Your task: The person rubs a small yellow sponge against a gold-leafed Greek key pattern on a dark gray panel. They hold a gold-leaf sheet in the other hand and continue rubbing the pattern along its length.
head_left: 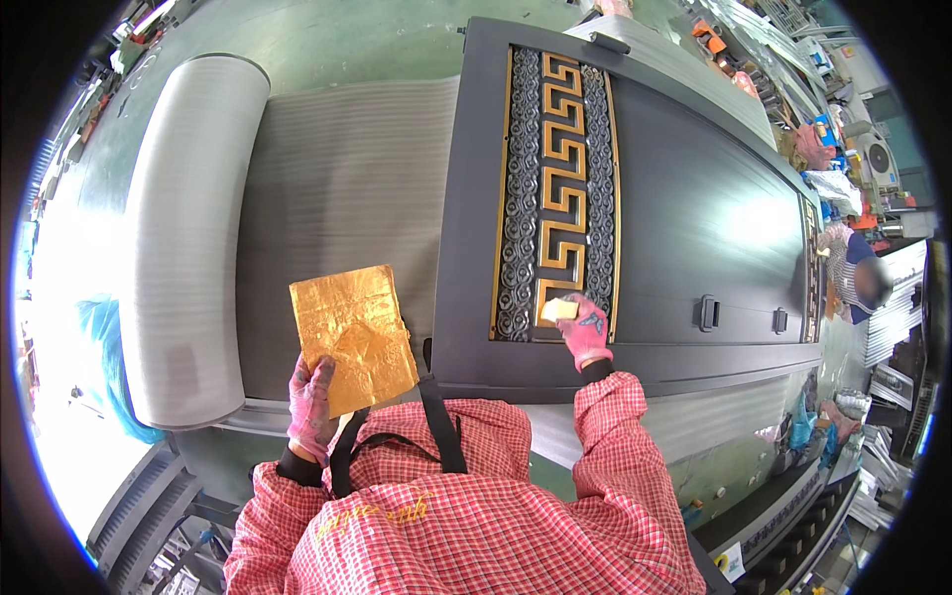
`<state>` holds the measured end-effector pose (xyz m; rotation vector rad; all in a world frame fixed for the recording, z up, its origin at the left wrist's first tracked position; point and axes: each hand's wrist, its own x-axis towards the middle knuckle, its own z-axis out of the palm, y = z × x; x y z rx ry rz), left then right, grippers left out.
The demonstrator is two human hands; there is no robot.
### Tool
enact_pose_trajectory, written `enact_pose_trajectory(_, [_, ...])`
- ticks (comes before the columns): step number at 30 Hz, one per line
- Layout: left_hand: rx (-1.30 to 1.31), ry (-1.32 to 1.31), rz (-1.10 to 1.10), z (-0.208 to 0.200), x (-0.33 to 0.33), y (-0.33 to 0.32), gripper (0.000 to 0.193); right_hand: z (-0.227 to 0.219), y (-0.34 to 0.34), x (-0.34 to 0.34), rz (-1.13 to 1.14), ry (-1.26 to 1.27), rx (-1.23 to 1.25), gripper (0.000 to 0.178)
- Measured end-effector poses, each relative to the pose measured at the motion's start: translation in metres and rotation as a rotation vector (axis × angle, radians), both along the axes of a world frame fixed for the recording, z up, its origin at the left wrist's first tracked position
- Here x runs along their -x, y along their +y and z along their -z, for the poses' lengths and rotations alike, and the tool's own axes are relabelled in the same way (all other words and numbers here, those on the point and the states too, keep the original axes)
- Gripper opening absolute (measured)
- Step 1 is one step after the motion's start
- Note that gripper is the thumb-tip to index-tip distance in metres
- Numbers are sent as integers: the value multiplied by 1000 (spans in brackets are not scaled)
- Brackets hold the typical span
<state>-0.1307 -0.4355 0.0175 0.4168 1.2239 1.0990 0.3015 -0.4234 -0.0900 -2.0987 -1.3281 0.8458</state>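
My left hand (312, 402), in a stained pink glove, grips the lower left edge of a flat rectangular board (354, 332) coated in shiny gold. My right hand (587, 329), also pink-gloved, pinches a small pale-yellow sponge (560, 310). The sponge is at the near end of a gold Greek-key strip (563, 203); whether it presses on the strip cannot be made out. On both sides of that strip run dark bands of raised scrollwork (521, 198), edged with thin gold lines. All of this is set in a large dark-grey door panel (684, 178) lying flat before me.
A big roll of whitish foam sheet (193, 238) lies at the left, its unrolled sheet (347, 178) reaching under the panel. Dark handle fittings (709, 313) stand up from the panel. Another person (858, 273) is at its far right end, beside a second patterned strip. Metal profiles (793, 516) lie lower right.
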Motion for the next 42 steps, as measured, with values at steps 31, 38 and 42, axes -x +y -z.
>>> enact_pose_trajectory(31, [14,34,-51,-5,2,1,31,-4,23,-17,237,-413,-95,31])
enact_pose_trajectory(38, [11,5,-12,-10,-6,5,31,-8,23,-21,259,-503,32,36])
enact_pose_trajectory(42, [-5,28,4,-8,-9,3,28,-15,22,-29,330,-273,-175,34])
